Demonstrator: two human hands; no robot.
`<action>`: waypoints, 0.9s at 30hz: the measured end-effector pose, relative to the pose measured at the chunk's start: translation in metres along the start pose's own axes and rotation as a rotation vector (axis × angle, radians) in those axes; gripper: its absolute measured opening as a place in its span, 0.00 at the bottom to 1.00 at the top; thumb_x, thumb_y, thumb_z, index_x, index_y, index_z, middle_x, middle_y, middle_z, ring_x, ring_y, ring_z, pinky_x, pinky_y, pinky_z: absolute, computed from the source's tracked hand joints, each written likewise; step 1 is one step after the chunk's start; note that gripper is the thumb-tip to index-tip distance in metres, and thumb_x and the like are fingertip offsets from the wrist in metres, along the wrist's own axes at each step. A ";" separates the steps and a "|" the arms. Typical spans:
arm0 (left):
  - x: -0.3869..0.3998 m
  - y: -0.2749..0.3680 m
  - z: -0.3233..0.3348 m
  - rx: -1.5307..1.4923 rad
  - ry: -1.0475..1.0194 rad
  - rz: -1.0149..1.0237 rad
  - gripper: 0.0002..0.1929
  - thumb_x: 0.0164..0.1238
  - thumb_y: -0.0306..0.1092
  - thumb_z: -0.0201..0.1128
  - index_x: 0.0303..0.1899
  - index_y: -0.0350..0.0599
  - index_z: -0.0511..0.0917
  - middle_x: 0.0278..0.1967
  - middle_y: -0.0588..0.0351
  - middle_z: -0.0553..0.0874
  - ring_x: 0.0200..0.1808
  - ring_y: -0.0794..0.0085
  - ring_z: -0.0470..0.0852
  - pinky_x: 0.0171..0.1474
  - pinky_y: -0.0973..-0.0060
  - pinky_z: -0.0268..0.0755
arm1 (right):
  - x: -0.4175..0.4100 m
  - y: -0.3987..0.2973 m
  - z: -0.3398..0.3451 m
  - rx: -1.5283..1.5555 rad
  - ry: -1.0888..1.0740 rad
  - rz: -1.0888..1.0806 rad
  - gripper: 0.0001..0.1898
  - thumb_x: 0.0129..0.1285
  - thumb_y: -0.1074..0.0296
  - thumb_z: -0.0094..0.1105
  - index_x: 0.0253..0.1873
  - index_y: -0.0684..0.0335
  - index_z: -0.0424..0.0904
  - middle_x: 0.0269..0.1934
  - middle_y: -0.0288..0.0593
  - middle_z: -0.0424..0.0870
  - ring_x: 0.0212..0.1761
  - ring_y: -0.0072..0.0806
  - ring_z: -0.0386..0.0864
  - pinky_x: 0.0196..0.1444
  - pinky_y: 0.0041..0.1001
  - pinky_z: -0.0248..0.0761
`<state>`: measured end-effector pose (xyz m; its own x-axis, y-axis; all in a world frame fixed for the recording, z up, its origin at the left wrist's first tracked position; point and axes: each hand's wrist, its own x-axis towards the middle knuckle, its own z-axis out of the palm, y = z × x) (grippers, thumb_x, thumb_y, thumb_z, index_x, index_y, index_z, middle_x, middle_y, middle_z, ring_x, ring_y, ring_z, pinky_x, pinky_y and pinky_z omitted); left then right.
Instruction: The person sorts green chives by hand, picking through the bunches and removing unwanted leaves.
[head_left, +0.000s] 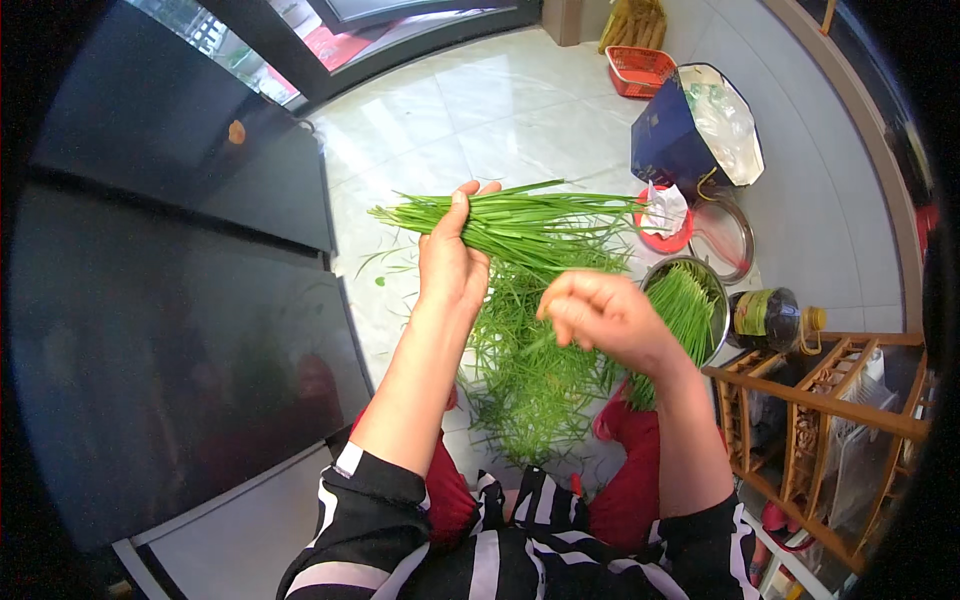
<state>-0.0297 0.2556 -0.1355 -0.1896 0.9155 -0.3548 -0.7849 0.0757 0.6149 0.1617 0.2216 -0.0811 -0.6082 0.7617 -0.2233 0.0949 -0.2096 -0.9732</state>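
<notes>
My left hand (451, 262) grips a bunch of green chives (547, 221), its thumb across the stalks near their pale cut ends. The leaf tips fan out to the right. Below and to the right of the bunch is my right hand (606, 315), raised over the floor with curled fingers; whether a small scrap is pinched in it I cannot tell. Under both hands spreads a loose, tangled heap of thin green leaves (532, 397) between my feet. At its right, more chives (681, 307) lie bundled in a round metal basin (724, 319).
A dark refrigerator (180, 330) stands at left. Along the right wall are a blue paper bag (660, 139), a red plastic basket (637, 82), a red bowl (670, 241) with white paper, a clear round lid (724, 240), a large dark bottle (772, 319) and a wooden rack (817, 397).
</notes>
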 end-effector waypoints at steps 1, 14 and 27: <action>0.001 0.001 -0.001 -0.001 -0.007 0.006 0.16 0.75 0.36 0.49 0.57 0.36 0.67 0.59 0.38 0.74 0.60 0.56 0.73 0.65 0.60 0.65 | -0.001 -0.001 0.003 -0.042 -0.133 0.073 0.12 0.70 0.63 0.50 0.39 0.64 0.79 0.23 0.32 0.77 0.24 0.14 0.70 0.27 0.16 0.64; -0.003 -0.003 0.009 0.015 -0.043 -0.027 0.18 0.74 0.36 0.50 0.57 0.31 0.67 0.56 0.36 0.76 0.58 0.58 0.75 0.62 0.62 0.68 | 0.003 0.004 -0.001 -0.510 0.527 -0.197 0.08 0.61 0.68 0.58 0.38 0.67 0.80 0.33 0.49 0.82 0.34 0.43 0.80 0.37 0.33 0.71; -0.011 -0.009 0.017 0.108 -0.143 -0.076 0.18 0.73 0.37 0.53 0.57 0.35 0.68 0.56 0.38 0.77 0.55 0.60 0.78 0.60 0.64 0.70 | 0.005 0.010 -0.016 -0.597 0.773 -0.071 0.10 0.60 0.66 0.60 0.41 0.64 0.82 0.36 0.48 0.84 0.36 0.41 0.81 0.40 0.35 0.71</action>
<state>-0.0109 0.2514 -0.1252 -0.0403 0.9517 -0.3044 -0.7245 0.1820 0.6648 0.1721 0.2329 -0.0926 0.0360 0.9969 0.0694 0.5909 0.0348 -0.8060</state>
